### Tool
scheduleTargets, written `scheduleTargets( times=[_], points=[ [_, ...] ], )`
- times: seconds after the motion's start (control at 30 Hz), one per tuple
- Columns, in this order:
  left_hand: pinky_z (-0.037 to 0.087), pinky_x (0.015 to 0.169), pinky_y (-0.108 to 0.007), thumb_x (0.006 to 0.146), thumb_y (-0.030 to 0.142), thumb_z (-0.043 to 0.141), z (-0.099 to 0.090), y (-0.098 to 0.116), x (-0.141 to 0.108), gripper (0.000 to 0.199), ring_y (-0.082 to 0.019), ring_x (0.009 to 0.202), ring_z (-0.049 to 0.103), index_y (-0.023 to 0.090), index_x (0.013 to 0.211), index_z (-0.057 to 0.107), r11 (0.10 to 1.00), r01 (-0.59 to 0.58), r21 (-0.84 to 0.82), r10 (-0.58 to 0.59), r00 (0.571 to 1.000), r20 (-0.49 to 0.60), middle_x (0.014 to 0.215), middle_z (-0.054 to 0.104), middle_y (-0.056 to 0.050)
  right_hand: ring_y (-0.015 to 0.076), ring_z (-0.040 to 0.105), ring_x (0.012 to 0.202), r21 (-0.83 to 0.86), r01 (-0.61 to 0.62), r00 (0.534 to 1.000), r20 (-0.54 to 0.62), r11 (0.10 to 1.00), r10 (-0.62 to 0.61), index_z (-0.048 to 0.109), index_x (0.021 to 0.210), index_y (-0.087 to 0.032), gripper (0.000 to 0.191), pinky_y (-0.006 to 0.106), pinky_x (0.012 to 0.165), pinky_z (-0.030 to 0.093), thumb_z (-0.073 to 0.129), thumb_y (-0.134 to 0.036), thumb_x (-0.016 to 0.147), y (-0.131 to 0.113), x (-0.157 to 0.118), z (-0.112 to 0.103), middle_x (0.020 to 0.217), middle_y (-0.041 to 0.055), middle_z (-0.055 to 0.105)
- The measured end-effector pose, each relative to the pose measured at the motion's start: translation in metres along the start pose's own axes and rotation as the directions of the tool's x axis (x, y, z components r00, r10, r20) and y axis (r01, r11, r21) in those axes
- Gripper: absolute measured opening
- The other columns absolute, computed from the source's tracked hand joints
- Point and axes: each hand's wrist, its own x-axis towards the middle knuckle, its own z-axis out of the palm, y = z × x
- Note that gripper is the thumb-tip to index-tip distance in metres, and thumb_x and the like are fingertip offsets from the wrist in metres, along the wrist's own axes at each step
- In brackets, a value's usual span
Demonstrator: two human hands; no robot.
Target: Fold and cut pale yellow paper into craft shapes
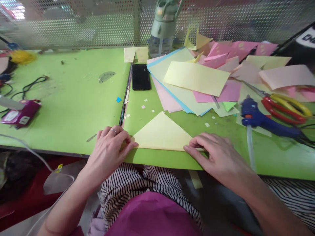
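A pale yellow sheet of paper (162,132), folded into a triangle, lies on the green table near its front edge, its peak pointing away from me. My left hand (113,144), with a ring on one finger, pinches the left corner between thumb and fingers. At the right corner, my right hand (211,149) grips the paper the same way, thumb along the straight near edge. The fingers cover both corner tips. Small paper scraps are scattered just beyond the triangle.
A black phone (141,77) and a water bottle (163,29) stand farther back. Coloured paper sheets (197,77) pile up at the right, beside a blue glue gun (265,119) and red-and-yellow-handled scissors (285,108). A protractor (106,77) and purple box (21,113) are leftward.
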Motion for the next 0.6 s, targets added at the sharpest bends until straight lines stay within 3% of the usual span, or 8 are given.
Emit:
scheduleTargets(
  times=[0.2,0.43,0.6],
  points=[
    [0.041,0.085,-0.046,0.094,0.038,0.054,-0.008,-0.011,-0.010,0.021,-0.024,0.091,0.046,0.021,0.087,0.063,0.996,0.088,-0.004,-0.088,0.996,-0.025,0.100,0.057,-0.007,0.0223,0.060,0.063,-0.018,0.045,0.998,-0.045,0.999,-0.045,0.057,0.071,-0.026,0.043,0.037,0.060,0.035,0.039,-0.058,0.094,0.008,0.001,0.005,0.068,0.0032,0.065],
    [0.041,0.087,-0.047,0.094,0.032,0.055,-0.010,-0.011,-0.013,0.014,-0.025,0.096,0.045,0.021,0.087,0.060,0.996,0.092,-0.021,-0.092,0.996,-0.002,0.105,0.054,-0.007,0.0239,0.058,0.054,0.000,0.097,0.993,-0.065,0.995,-0.097,0.058,0.071,-0.029,0.044,0.039,0.054,0.033,0.040,-0.064,0.092,0.013,0.006,0.005,0.065,0.0032,0.066],
    [0.043,0.084,-0.047,0.091,0.032,0.059,-0.010,-0.007,-0.012,0.012,-0.027,0.097,0.045,0.021,0.089,0.061,0.991,0.101,0.084,-0.098,0.994,-0.041,0.109,0.057,-0.009,0.0261,0.059,0.056,-0.027,0.101,0.990,-0.094,0.995,-0.103,0.056,0.071,-0.029,0.045,0.039,0.054,0.033,0.037,-0.063,0.093,0.014,0.005,0.009,0.065,0.0035,0.065]
  ],
)
